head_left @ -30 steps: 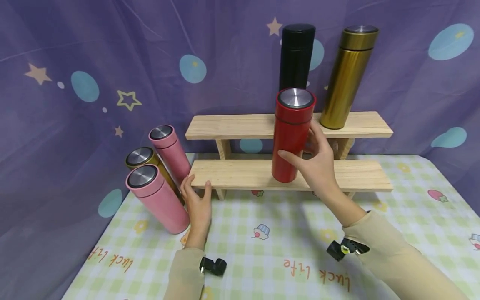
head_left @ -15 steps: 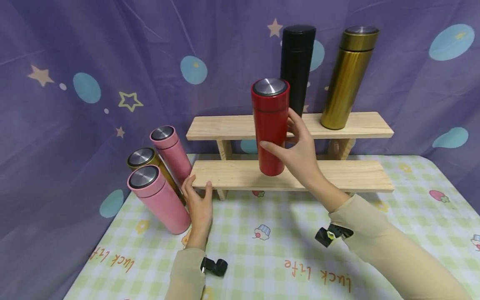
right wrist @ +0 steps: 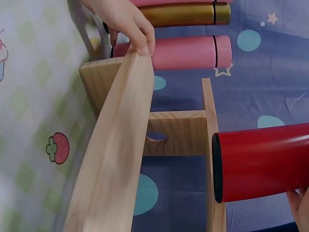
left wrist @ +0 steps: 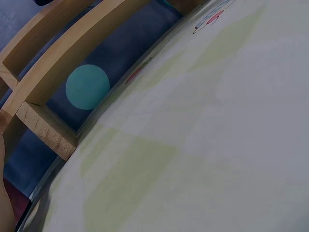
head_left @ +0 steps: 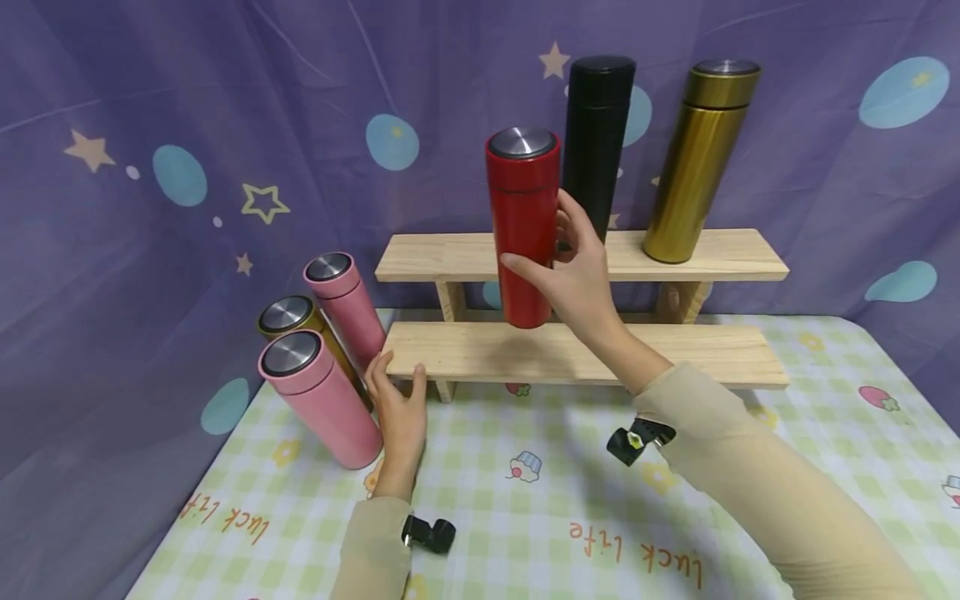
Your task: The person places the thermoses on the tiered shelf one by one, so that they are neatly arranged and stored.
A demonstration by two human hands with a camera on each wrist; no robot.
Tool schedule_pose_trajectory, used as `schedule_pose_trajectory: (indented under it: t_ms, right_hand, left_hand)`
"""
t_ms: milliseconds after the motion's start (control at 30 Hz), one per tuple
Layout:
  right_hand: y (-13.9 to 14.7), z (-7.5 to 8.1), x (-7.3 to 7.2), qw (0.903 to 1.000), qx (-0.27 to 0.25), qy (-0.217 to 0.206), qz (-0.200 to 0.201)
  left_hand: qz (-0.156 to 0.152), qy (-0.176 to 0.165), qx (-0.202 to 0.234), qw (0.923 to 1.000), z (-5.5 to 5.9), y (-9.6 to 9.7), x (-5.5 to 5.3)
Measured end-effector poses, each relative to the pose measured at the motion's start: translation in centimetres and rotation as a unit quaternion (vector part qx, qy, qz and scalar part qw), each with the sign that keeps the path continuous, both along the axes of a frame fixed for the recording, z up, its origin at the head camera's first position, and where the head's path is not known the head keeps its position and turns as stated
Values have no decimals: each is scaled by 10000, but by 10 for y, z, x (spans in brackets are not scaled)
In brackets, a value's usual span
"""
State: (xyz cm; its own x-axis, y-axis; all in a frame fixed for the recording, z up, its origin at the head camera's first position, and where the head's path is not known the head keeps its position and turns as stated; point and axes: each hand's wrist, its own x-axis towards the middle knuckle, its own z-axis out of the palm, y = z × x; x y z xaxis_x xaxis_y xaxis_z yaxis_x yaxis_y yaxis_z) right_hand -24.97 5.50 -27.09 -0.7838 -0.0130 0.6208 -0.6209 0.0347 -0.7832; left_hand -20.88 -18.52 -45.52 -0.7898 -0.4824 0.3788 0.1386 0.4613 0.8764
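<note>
My right hand (head_left: 576,279) grips a red thermos bottle (head_left: 525,225) with a silver lid top, thumb in front and fingers round its right side. The bottle hangs upright above the lower board of a two-tier wooden shelf (head_left: 457,348). In the right wrist view its dark base (right wrist: 217,167) appears beside the upper board (right wrist: 209,116). My left hand (head_left: 401,417) holds the left end of the lower board, its fingertips seen over that end in the right wrist view. The left wrist view catches only a sliver of hand at the left edge.
On the upper board stand a black thermos (head_left: 597,150) and a gold one (head_left: 697,167). Left of the shelf are two pink thermoses (head_left: 330,408) and another gold thermos (head_left: 288,315), close to my left hand. A purple curtain (head_left: 300,100) hangs behind the checked tablecloth (head_left: 480,517).
My right hand has lifted the red thermos off the lower board and carried it up and to the left, uncovering more of the black thermos. My left hand stays at the board's end.
</note>
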Motion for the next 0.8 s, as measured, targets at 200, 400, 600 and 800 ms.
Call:
schedule_pose_trajectory:
  t_ms: [200, 400, 600, 800]
  right_hand:
    - [-7, 8, -8, 9999, -161, 49, 17]
    - [-12, 26, 1, 9999, -111, -59, -101]
    - [-17, 38, 1, 9998, -95, -122, -158]
    - [-20, 43, -7, 9995, -92, -183, -223]
  left_hand:
    - [9, 1, -39, 10000, 0, 0, 0]
    - [-10, -44, -18, 10000, 0, -1, 0]
    - [-21, -103, 1, 9999, -1, -1, 0]
    - [-12, -93, -1, 10000, -1, -1, 0]
